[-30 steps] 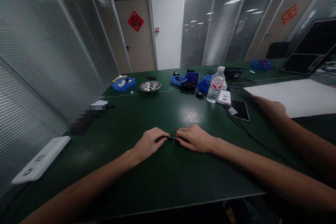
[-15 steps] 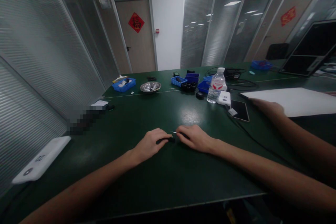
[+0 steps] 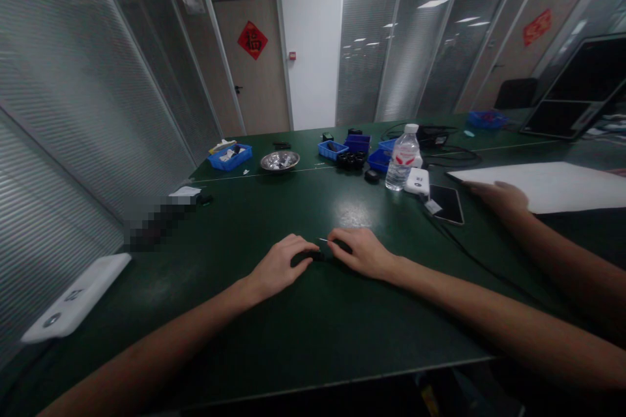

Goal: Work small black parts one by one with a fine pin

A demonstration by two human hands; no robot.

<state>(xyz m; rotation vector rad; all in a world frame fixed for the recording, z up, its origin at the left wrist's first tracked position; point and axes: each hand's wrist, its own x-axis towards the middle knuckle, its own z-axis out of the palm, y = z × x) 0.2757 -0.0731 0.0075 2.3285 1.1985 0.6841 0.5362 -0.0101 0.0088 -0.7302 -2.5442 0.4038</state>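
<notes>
My left hand [image 3: 281, 265] rests low over the green table, thumb and fingers closed on a small black object [image 3: 317, 255]. Much of that object is covered by the fingers, and its kind is not clear. Just to the right, my right hand [image 3: 359, 251] pinches a slim tool with a thin silver shaft [image 3: 323, 240]. The shaft points left, a little above the black object and apparently apart from it. The palm and fingers hide most of the tool's handle.
Another person's hand [image 3: 503, 199] lies on a white sheet [image 3: 567, 186] at right. Farther back stand a water bottle [image 3: 402, 159], a phone [image 3: 446, 204], a metal bowl [image 3: 280, 161] and blue trays [image 3: 231, 158]. A white device [image 3: 78, 296] sits at left; a black cable crosses the right side.
My right hand has lifted slightly, and the silver shaft sits a little higher above the black object. The left hand keeps its grip almost in place.
</notes>
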